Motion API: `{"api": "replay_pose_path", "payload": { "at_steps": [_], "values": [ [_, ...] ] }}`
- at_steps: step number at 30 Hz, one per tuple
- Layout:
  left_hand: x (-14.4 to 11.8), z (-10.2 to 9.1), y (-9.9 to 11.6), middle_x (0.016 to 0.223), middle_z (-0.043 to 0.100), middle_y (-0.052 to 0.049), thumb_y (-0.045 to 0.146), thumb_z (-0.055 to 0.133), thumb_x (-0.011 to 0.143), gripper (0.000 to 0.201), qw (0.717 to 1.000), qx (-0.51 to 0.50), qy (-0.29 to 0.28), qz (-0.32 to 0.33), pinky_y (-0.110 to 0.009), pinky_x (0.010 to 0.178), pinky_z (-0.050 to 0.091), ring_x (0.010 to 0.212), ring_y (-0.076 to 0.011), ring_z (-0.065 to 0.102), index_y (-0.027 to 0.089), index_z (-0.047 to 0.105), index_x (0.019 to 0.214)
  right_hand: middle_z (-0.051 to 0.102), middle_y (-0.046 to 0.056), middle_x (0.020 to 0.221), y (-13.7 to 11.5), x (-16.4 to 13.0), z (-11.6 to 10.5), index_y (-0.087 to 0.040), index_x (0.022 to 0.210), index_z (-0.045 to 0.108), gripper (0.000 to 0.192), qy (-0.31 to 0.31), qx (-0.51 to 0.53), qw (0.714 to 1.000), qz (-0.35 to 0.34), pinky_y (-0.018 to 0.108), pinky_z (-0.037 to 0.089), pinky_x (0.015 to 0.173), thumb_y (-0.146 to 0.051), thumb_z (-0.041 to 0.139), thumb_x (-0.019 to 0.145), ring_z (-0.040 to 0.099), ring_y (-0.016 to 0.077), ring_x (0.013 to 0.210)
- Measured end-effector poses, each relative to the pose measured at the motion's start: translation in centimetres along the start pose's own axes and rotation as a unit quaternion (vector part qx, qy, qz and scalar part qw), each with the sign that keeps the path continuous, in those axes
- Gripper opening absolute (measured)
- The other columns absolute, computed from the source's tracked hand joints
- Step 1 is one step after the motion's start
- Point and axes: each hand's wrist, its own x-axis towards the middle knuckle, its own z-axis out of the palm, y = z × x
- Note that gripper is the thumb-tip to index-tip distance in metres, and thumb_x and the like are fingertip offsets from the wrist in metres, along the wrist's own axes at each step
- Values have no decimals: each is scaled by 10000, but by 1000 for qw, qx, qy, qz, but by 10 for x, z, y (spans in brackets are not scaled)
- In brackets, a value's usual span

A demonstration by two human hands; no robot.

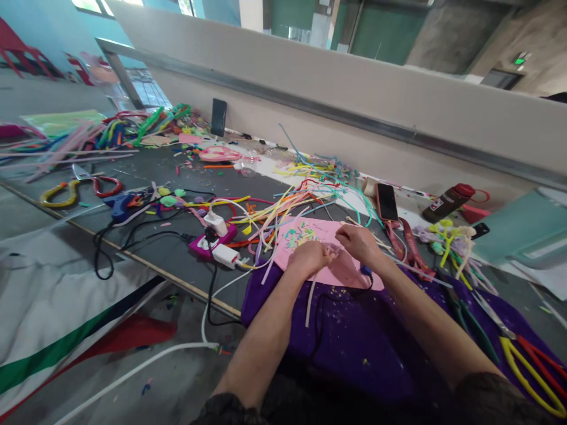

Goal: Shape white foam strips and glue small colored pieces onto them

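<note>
Above a pink sheet (290,236) strewn with small yellow, green and white clippings, both my hands work close together. My left hand (309,258) is closed in a pinch; whatever sits at its fingertips is too small to make out. A cream pipe cleaner (311,301) hangs down just below that hand, and I cannot tell if the fingers grip it. My right hand (358,242) is raised slightly to the right, its fingers curled together, their contents hidden. A purple cloth (363,342) lies under the sheet's near edge.
Red-and-yellow-handled scissors (509,336) and green-handled pliers (472,324) lie at right. A phone (387,202) and a bottle (447,202) stand behind. Left are a purple power strip (204,245), cables, a blue glue gun (121,206), more scissors (66,193) and pipe cleaners (66,147).
</note>
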Motion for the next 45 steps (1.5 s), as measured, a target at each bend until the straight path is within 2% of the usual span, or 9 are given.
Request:
{"api": "replay_pose_path", "payload": {
  "at_steps": [7,13,18,23,25,30,37,41,45],
  "values": [
    [0,-2,-5,697,675,-72,434,562,698,276,1000,-15,25,-6,-245,569,374,684,-189,607,195,699,675,693,33,845,-11,13,-3,-197,868,659,223,1,-2,1000,-23,219,367,633,-299,464,829,610,147,771],
    [5,-2,-7,721,671,-39,349,434,803,301,991,-46,125,26,-242,579,354,683,-161,588,193,688,761,691,37,880,-12,34,-7,-192,910,648,233,13,-17,999,-28,221,378,640,-286,451,830,607,151,786],
    [8,9,-3,724,672,-34,322,440,807,277,984,-68,158,50,-242,595,349,698,-155,588,190,678,756,685,36,916,-13,78,-20,-198,938,640,259,31,-42,998,-32,218,387,672,-288,416,845,600,151,828],
    [6,14,4,779,681,-31,338,412,838,294,979,-97,170,64,-239,602,360,722,-149,597,203,669,788,680,52,943,-20,140,-20,-201,957,645,280,16,-79,996,-32,227,403,657,-290,401,853,603,168,820],
    [2,10,6,789,682,-28,342,397,848,300,981,-98,159,52,-242,616,368,738,-151,603,213,664,800,661,69,1011,-24,167,-15,-200,1024,626,289,9,-95,995,-32,241,414,695,-255,397,856,595,185,879],
    [-10,1,12,840,680,-61,375,429,829,269,997,-27,71,13,-285,671,396,808,-203,616,227,651,865,535,110,1204,-29,227,2,-227,1198,531,393,-6,-133,989,-55,301,425,788,-129,365,856,535,220,1027],
    [-9,0,12,822,679,-97,331,387,838,287,1000,-7,14,17,-319,644,401,792,-242,627,226,647,904,557,166,1133,-17,271,23,-121,1003,649,285,-27,-165,983,-69,320,417,826,-107,442,807,460,257,1098],
    [-9,3,10,853,682,-79,335,389,839,273,999,-23,17,25,-311,641,399,795,-224,625,246,641,893,574,216,1064,-4,285,6,-47,1076,587,333,17,-180,983,-32,373,413,797,-137,341,870,515,274,1011],
    [-8,2,11,866,681,-71,344,393,841,263,999,-28,8,26,-318,667,408,818,-227,625,248,636,877,562,179,1093,5,286,-29,-91,1086,583,358,55,-188,980,-43,385,380,828,-210,295,911,495,270,1030]
  ]
}}
